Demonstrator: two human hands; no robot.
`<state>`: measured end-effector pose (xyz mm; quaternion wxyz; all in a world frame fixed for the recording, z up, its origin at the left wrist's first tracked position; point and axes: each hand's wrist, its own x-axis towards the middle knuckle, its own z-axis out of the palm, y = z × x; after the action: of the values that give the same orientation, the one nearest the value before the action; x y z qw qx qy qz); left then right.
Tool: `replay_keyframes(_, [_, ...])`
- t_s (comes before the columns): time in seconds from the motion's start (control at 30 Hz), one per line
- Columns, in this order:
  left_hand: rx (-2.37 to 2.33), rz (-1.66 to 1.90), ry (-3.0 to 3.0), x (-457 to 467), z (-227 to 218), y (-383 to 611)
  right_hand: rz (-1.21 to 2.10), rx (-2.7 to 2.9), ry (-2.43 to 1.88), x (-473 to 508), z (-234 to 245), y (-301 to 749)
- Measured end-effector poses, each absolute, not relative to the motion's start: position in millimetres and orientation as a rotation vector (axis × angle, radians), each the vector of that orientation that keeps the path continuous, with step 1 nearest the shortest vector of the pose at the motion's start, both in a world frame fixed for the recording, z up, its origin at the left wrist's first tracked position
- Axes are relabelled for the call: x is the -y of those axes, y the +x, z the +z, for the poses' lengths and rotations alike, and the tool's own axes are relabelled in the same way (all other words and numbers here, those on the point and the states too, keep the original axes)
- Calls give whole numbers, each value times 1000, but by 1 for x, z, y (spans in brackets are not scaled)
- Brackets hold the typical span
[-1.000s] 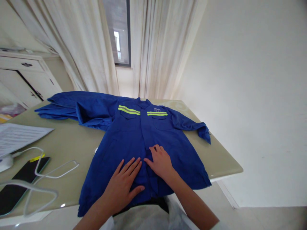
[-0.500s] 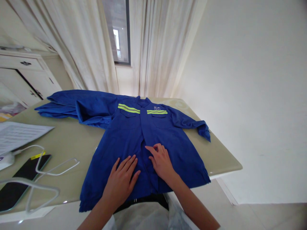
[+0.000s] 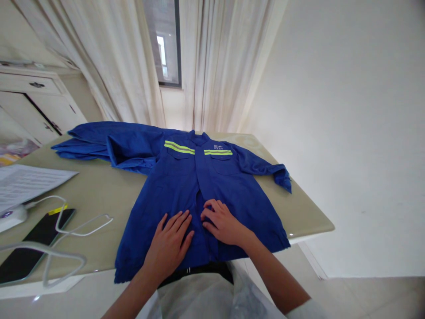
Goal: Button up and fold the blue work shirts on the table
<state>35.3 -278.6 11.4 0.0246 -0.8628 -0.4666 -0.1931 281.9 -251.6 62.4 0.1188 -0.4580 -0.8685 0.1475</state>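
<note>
A blue work jacket (image 3: 172, 186) with yellow-green reflective stripes lies face up on a beige table (image 3: 96, 190), its sleeves spread to both sides. My left hand (image 3: 169, 246) lies flat and open on the jacket's lower front, left of the placket. My right hand (image 3: 223, 221) rests just right of the placket with its fingers curled down onto the cloth edge. The two hands sit close together near the hem.
At the table's left lie a dark phone (image 3: 33, 241), a looped white cable (image 3: 66, 230), a small white device (image 3: 11, 215) and printed papers (image 3: 26, 181). White cabinets (image 3: 29, 106) stand at far left, curtains (image 3: 212, 66) behind. The table's right edge (image 3: 312, 230) drops to the floor.
My right hand has curled its fingers and shifted slightly toward me on the placket. My left hand has stayed flat, drawing back a little. The view has tilted slightly.
</note>
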Motion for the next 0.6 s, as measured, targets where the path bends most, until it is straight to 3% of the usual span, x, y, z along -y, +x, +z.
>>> replay_keyframes(0.17, [1459, -602, -2672, 279, 11, 36, 592, 2533, -1246, 253, 71, 292])
replay_keyframes(0.37, [1441, -570, -2712, 278, 10, 32, 876, 2054, -1081, 261, 63, 319])
replay_keyframes(0.5, [1226, -527, -2853, 282, 17, 40, 888, 1843, -992, 273, 59, 321])
replay_keyframes(0.6, [1051, -472, -2980, 289, 22, 54, 953, 2015, -954, 278, 65, 309])
